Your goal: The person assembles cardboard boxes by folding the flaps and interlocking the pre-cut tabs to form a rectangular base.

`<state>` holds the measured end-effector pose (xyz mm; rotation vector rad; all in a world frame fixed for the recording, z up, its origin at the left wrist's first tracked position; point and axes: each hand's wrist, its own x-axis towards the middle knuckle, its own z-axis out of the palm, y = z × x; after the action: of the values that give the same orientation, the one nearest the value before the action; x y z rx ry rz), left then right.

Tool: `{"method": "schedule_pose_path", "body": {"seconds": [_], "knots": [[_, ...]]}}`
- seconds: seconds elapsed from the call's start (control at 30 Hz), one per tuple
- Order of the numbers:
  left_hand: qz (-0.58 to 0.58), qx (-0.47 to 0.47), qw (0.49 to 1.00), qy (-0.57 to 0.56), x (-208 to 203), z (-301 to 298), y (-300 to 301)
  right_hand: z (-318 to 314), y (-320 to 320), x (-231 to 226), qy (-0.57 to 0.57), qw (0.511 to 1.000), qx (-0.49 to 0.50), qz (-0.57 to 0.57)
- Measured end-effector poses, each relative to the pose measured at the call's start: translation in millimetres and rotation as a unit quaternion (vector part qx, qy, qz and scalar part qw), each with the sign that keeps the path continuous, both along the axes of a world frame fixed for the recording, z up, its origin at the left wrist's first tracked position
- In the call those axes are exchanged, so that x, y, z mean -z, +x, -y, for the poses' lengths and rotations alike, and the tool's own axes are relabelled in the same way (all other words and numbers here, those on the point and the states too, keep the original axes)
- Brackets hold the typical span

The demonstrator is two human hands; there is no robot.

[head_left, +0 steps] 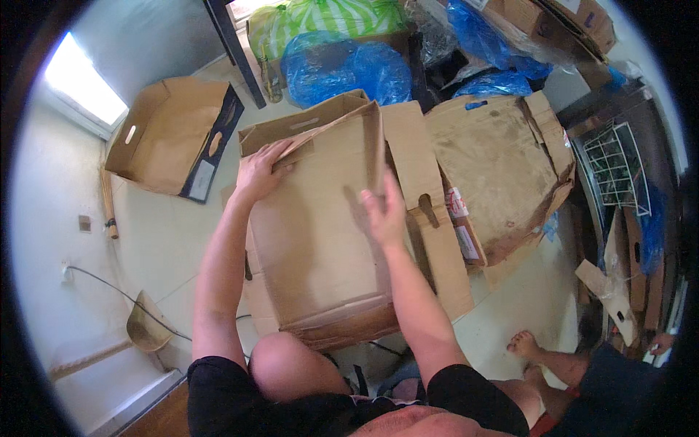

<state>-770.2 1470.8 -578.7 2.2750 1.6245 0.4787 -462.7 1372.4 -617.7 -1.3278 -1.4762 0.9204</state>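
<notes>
Grip: left hand (262,171) bent over the upper-left edge—pinch cannot be told; right hand (386,215) spread, thumb apart | Thing: tan shallow cardboard carton (320,233), between both hands | Risk: uneven pulling could tear its edge | Count: hands 2; that carton 1; brown-and-black cardboard tray (171,135) 1; stained brown cardboard carton (502,160) 1

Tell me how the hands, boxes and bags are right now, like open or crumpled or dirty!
Left hand: on the middle box's far left edge.
Right hand: at its right wall, thumb apart from fingers.
Middle box: open on top.
Left box: open on top.
Right cardboard: stained with dark marks.
Blue plastic bags: crumpled.
Green striped bag: bulging.
</notes>
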Motion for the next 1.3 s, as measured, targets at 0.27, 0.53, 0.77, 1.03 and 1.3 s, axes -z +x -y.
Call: {"method": "schedule_pose_path", "body": {"seconds": [0.27, 0.53, 0.77, 1.03, 1.3], "knots": [[-0.005, 0.038, 0.995, -0.088, 3, -8, 3, -38, -94, 14, -0.027, 0.916, -0.151, -0.371], [-0.049, 0.11, 0.992, -0.047, -2, -3, 40, -58, -119, 21, -0.122, 0.786, -0.17, -0.581], [-0.236, 0.036, 0.97, -0.042, 72, 24, 44, 44, -12, -84, -0.106, 0.966, -0.133, 0.196], [-0.195, -0.025, 0.98, 0.044, 71, 20, 42, 96, 79, -81, -0.071, 0.751, -0.238, 0.612], [-0.182, -0.074, 0.978, 0.077, 86, 18, 37, 62, 81, -103, -0.206, 0.836, -0.119, 0.494]]}}
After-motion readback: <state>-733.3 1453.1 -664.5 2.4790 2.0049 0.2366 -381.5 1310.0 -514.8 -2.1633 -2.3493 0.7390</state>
